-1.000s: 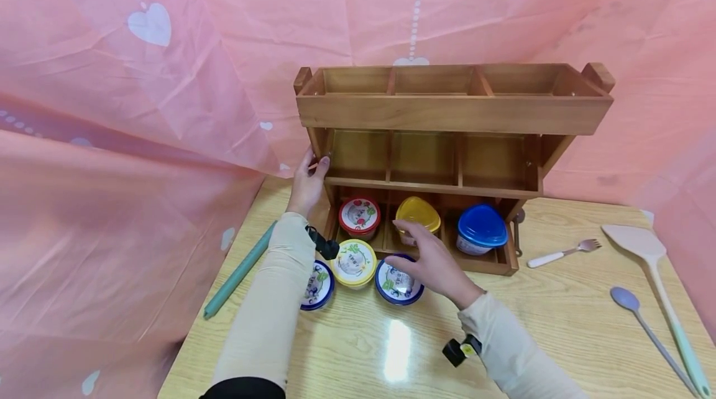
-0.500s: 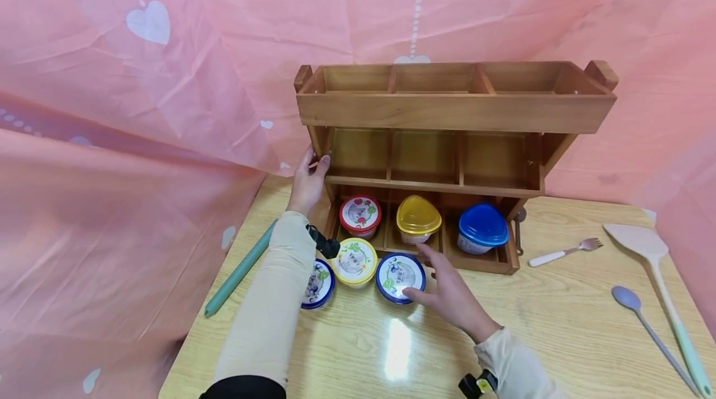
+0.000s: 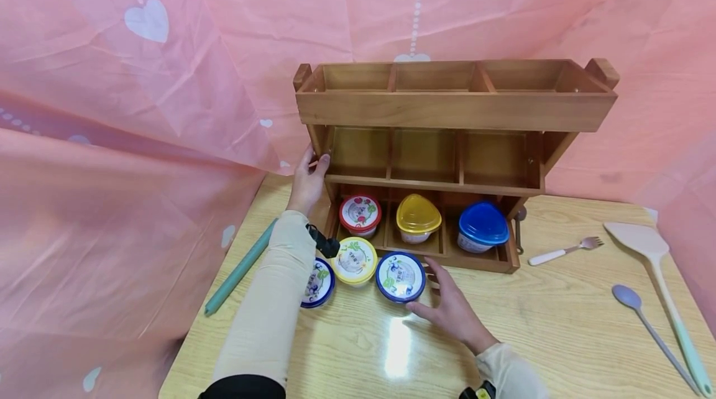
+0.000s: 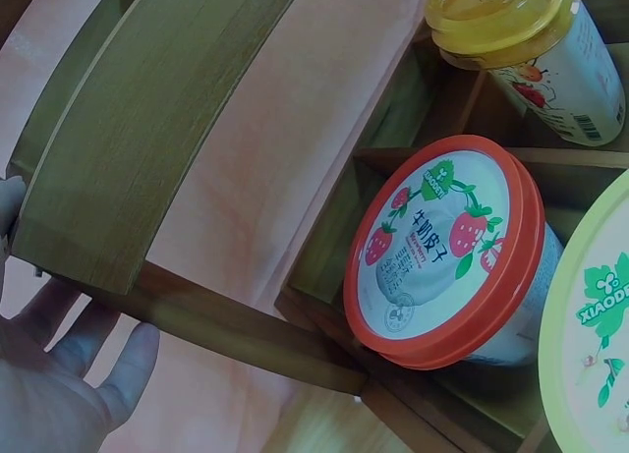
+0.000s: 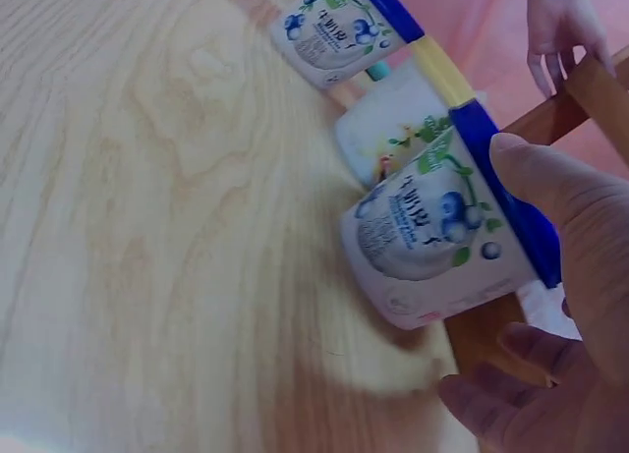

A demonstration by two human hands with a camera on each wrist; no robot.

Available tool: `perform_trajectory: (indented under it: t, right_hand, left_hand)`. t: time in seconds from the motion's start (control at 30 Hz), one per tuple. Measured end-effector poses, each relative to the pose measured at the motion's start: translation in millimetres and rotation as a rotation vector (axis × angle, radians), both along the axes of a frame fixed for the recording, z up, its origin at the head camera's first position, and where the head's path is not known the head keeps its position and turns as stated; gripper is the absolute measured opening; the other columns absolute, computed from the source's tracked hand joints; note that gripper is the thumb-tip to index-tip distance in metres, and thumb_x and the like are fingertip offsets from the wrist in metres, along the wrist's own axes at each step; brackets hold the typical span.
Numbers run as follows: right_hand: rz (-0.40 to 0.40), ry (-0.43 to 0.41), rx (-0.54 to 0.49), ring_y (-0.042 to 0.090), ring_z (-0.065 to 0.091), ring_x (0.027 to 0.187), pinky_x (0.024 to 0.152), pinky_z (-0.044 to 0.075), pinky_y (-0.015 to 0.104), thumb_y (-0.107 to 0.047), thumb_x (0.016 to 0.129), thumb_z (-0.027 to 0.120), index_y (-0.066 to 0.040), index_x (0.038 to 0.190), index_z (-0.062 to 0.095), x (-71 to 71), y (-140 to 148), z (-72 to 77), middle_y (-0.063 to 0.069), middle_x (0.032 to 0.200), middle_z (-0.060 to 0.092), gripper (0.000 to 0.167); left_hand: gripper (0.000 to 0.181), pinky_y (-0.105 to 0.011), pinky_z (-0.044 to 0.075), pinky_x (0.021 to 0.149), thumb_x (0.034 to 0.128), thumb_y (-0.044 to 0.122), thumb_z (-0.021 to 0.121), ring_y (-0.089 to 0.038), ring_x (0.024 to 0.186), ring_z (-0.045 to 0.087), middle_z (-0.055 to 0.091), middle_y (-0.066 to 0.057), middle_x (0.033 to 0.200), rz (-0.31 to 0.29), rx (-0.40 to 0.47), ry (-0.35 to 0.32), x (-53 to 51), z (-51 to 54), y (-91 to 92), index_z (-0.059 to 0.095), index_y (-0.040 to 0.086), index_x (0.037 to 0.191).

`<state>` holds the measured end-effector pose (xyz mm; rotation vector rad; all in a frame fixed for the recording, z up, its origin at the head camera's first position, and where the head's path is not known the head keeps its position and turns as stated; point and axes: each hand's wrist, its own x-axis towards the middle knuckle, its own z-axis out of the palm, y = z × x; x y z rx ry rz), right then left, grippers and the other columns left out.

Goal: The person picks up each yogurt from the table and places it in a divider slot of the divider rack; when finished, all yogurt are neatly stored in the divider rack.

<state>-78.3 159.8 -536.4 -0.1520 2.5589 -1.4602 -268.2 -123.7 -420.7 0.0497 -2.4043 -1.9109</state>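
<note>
On the left, my left hand (image 3: 307, 188) holds the side of a brown wooden three-tier rack (image 3: 447, 110); in the left wrist view its fingers (image 4: 128, 369) lie against the side board. My right hand (image 3: 454, 312) is beside a round tub with a blue lid (image 3: 400, 276), which stands on the table before the rack. Seen from the right wrist, the thumb is at the lid's rim and the other fingers (image 5: 482, 399) are spread apart from the tub. A yellow-lidded tub (image 3: 355, 261) and another blue-lidded tub (image 3: 318, 285) stand to its left.
The rack's lowest tier holds a red-lidded tub (image 3: 360, 213), a yellow-lidded container (image 3: 417, 216) and a blue-lidded container (image 3: 482, 225). A green rod (image 3: 240, 268) lies left. Right lie a fork (image 3: 565, 251), a spoon (image 3: 632, 302) and a spatula (image 3: 643, 243). Pink cloth (image 3: 224, 63) hangs behind.
My right hand has drawn back from above the blue-lidded tub to its right side, its fingers lower around it. My left hand has stayed on the rack.
</note>
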Motion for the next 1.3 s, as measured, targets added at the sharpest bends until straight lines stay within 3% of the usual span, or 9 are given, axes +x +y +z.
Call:
perform_trajectory:
  t: [0.23,0.33,0.37,0.53,0.6,1.0,1.3]
  right_hand:
    - [-0.024,-0.023,-0.053,0.037,0.043,0.136,0.108,0.043,0.052,-0.030,0.074,0.088,-0.011,0.154,0.022,-3.3,-9.6,-9.8,0.019,0.149,0.041,0.106]
    - [-0.028,-0.035,-0.048,0.037,0.037,0.142,0.113,0.036,0.054,-0.032,0.073,0.088,-0.013,0.155,0.018,-4.7,-14.4,-9.9,0.018,0.154,0.035,0.109]
    - [-0.029,-0.042,-0.048,0.037,0.034,0.143,0.115,0.033,0.054,-0.032,0.073,0.088,-0.014,0.155,0.016,-4.9,-15.7,-9.7,0.017,0.156,0.033,0.111]
    - [-0.032,-0.063,-0.041,0.039,0.027,0.147,0.119,0.022,0.056,-0.033,0.073,0.089,-0.013,0.157,0.011,-5.3,-21.0,-9.5,0.019,0.159,0.028,0.116]
    - [-0.033,-0.069,-0.043,0.039,0.028,0.146,0.119,0.022,0.057,-0.033,0.073,0.088,-0.014,0.156,0.011,-5.6,-22.5,-9.5,0.019,0.158,0.029,0.115]
    - [-0.063,-0.074,-0.073,0.037,0.033,0.144,0.118,0.024,0.058,-0.027,0.072,0.089,-0.016,0.154,0.015,-3.7,-22.4,-7.8,0.016,0.155,0.035,0.111]
    - [-0.072,0.031,-0.091,0.038,0.038,0.141,0.113,0.035,0.054,-0.019,0.073,0.089,-0.007,0.152,0.018,7.3,-10.6,15.4,0.019,0.153,0.036,0.107]
  left_hand:
    - [0.056,-0.043,0.040,0.114,0.1037,0.034,0.049,-0.028,0.136,0.046,0.042,-0.010,0.152,-0.002,-0.003,-0.018,-0.1,-0.4,0.0,0.028,0.031,0.156]
    - [0.057,-0.043,0.039,0.114,0.1036,0.037,0.048,-0.028,0.137,0.045,0.040,-0.008,0.154,-0.011,-0.005,-0.025,0.8,0.3,-0.1,0.027,0.034,0.156]
    - [0.057,-0.043,0.039,0.114,0.1039,0.036,0.048,-0.028,0.137,0.044,0.039,-0.009,0.154,-0.015,-0.002,-0.038,3.7,5.4,0.6,0.026,0.033,0.156]
    - [0.057,-0.045,0.039,0.114,0.1037,0.037,0.047,-0.028,0.138,0.044,0.039,-0.008,0.154,-0.015,-0.013,-0.041,4.0,4.7,0.9,0.026,0.034,0.156]
    - [0.057,-0.044,0.040,0.114,0.1033,0.039,0.047,-0.027,0.138,0.044,0.039,-0.007,0.154,-0.011,-0.019,-0.037,1.3,-0.3,0.2,0.026,0.035,0.156]
    - [0.057,-0.045,0.039,0.114,0.1028,0.041,0.048,-0.027,0.139,0.042,0.038,-0.006,0.155,-0.011,-0.017,-0.058,0.7,-0.2,0.4,0.026,0.038,0.155]
    - [0.057,-0.046,0.038,0.115,0.1024,0.043,0.047,-0.027,0.140,0.041,0.037,-0.003,0.157,-0.012,-0.017,-0.066,1.7,1.1,-0.2,0.025,0.040,0.155]
